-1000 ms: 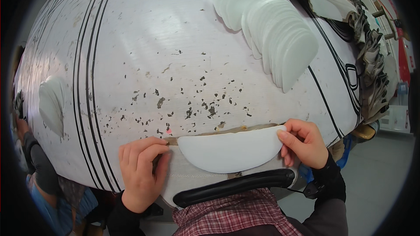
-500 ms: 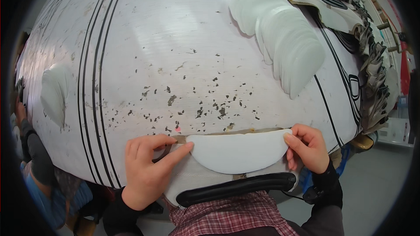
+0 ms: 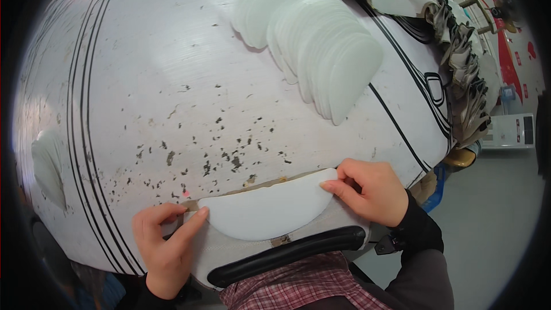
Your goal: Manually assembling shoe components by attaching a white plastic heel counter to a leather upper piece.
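Observation:
A white half-moon sheet [image 3: 267, 212] lies on a grey fabric piece [image 3: 198, 255] at the near table edge, its straight side away from me. Along the near side of the fabric runs a black padded strip [image 3: 287, 255]. My left hand [image 3: 163, 250] is closed at the left end: its fingers grip the fabric's corner and the thumb presses beside the sheet's tip. With thumb and fingers, my right hand [image 3: 373, 192] pinches the sheet's right tip against the fabric. A thin brown edge of the fabric shows beyond the straight side. The fingertips' undersides are hidden.
A fanned stack of white half-moon sheets [image 3: 327, 51] lies farther back, and a smaller pile [image 3: 49, 166] at far left. Bundled grey and black fabric pieces [image 3: 468, 86] line the right edge. Dark scuffs mark the white table [image 3: 143, 103]. A blue container [image 3: 436, 189] stands below, right.
The view has shifted, so the table and stacks appear farther left. Both hands still hold the sheet and fabric, which now tilt up toward the right. My right hand's fingers have curled over more.

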Tool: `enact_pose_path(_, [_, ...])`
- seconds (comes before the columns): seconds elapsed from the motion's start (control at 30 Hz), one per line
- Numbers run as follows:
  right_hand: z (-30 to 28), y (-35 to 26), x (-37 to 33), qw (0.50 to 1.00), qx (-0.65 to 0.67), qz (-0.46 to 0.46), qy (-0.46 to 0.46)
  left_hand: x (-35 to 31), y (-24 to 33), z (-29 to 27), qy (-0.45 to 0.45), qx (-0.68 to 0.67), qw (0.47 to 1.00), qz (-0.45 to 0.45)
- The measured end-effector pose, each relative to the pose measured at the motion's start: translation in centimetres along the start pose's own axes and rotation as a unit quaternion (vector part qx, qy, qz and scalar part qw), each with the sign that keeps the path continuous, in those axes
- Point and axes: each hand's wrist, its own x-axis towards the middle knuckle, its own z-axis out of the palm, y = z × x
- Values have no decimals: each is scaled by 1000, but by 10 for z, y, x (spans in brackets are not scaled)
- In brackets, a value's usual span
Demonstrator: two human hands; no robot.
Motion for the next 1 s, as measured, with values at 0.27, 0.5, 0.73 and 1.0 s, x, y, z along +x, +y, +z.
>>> enact_pose_path(0.27, [-3,0,1,999,-19,-36,1,-1,-2,1,-6,-4,1000,1])
enact_pose_path(0.5, [3,3,1,997,-49,-53,17,-1,0,3,2,-4,1000,-3])
enact_pose_path(0.73, [7,-1,-2,992,-88,-72,51,0,2,2,40,-3,999,13])
enact_pose_path(1.0, [6,11,6,961,-206,-98,155,-3,7,5,82,24,994,68])
